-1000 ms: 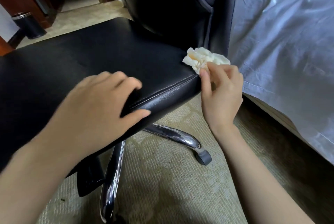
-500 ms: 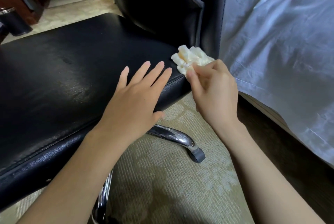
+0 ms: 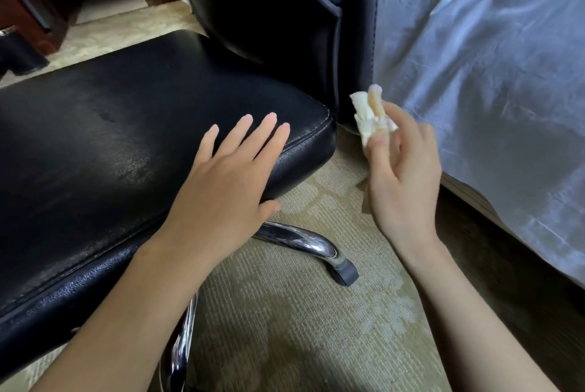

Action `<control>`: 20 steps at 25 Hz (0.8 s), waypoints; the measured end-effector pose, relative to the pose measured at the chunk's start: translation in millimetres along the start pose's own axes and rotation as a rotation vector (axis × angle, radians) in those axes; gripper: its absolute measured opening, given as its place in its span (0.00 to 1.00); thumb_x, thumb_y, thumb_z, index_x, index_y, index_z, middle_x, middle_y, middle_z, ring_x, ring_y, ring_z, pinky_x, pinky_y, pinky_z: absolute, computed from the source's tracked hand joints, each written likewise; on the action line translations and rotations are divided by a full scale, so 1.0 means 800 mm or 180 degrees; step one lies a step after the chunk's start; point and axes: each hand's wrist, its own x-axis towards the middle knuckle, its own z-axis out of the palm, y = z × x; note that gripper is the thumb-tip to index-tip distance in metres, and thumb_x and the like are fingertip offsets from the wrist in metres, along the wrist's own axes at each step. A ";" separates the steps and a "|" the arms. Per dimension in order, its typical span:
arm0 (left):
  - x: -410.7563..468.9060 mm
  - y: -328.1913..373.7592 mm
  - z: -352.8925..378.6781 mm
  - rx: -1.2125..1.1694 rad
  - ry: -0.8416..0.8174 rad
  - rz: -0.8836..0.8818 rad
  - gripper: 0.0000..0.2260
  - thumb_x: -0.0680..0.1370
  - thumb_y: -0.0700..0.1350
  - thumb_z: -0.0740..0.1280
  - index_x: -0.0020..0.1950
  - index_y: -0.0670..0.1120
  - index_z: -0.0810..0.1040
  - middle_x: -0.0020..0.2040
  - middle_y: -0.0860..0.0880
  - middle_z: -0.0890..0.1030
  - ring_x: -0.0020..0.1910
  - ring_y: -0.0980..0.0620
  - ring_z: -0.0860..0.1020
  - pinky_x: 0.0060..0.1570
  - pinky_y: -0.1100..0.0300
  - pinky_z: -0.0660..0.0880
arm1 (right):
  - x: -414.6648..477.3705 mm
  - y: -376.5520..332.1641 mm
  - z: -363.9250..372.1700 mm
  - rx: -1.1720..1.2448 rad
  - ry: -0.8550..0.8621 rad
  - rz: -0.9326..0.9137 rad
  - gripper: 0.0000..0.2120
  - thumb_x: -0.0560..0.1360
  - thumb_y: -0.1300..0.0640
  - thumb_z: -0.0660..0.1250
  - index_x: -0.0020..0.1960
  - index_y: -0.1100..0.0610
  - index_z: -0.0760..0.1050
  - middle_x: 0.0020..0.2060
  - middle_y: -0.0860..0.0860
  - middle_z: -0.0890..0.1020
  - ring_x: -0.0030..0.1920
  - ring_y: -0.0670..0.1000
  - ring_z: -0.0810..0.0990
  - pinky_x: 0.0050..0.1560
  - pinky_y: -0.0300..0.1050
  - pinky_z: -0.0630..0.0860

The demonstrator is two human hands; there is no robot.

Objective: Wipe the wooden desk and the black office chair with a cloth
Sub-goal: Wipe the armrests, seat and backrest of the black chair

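The black office chair [image 3: 110,144] fills the left and middle of the view, its leather seat towards me and its backrest [image 3: 285,11] upright behind. My left hand [image 3: 228,182] lies flat on the seat's near right corner, fingers straight. My right hand [image 3: 399,170] hovers just right of the seat, off the chair, pinching a crumpled cream cloth [image 3: 370,116] between thumb and fingers. The cloth touches nothing else. The wooden desk is only partly seen as dark red-brown wood [image 3: 19,5] at the top left.
A white sheet [image 3: 490,75] drapes over a bed on the right, close beside the chair back. Chrome chair legs [image 3: 294,239] with a grey caster [image 3: 346,274] stand on beige patterned carpet [image 3: 300,328]. A dark round bin [image 3: 15,52] sits at the far left.
My right hand has lifted the cloth off the seat's back corner and drawn it to the right, clear of the chair. My left hand went from gripping the seat edge to lying flat.
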 end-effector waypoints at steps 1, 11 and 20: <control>0.000 0.000 0.001 0.0018 0.0000 -0.0004 0.43 0.69 0.51 0.75 0.78 0.48 0.55 0.77 0.50 0.57 0.76 0.47 0.56 0.73 0.44 0.51 | 0.005 -0.006 0.005 -0.0178 -0.0159 -0.0050 0.16 0.80 0.52 0.58 0.67 0.45 0.71 0.46 0.47 0.70 0.48 0.44 0.72 0.45 0.39 0.68; 0.001 0.000 0.009 0.0170 0.0176 0.0046 0.43 0.65 0.48 0.78 0.75 0.43 0.62 0.74 0.45 0.65 0.73 0.42 0.64 0.69 0.40 0.59 | 0.047 -0.022 0.023 -0.1465 -0.1015 -0.0494 0.13 0.78 0.45 0.56 0.46 0.49 0.77 0.42 0.49 0.69 0.41 0.53 0.70 0.39 0.45 0.66; 0.000 -0.003 0.011 0.0076 0.0140 0.0062 0.42 0.67 0.48 0.76 0.76 0.44 0.59 0.76 0.47 0.62 0.74 0.44 0.60 0.71 0.44 0.54 | -0.040 0.013 0.034 0.0074 -0.0812 -0.0789 0.20 0.76 0.51 0.60 0.67 0.49 0.74 0.37 0.45 0.69 0.37 0.45 0.71 0.38 0.40 0.71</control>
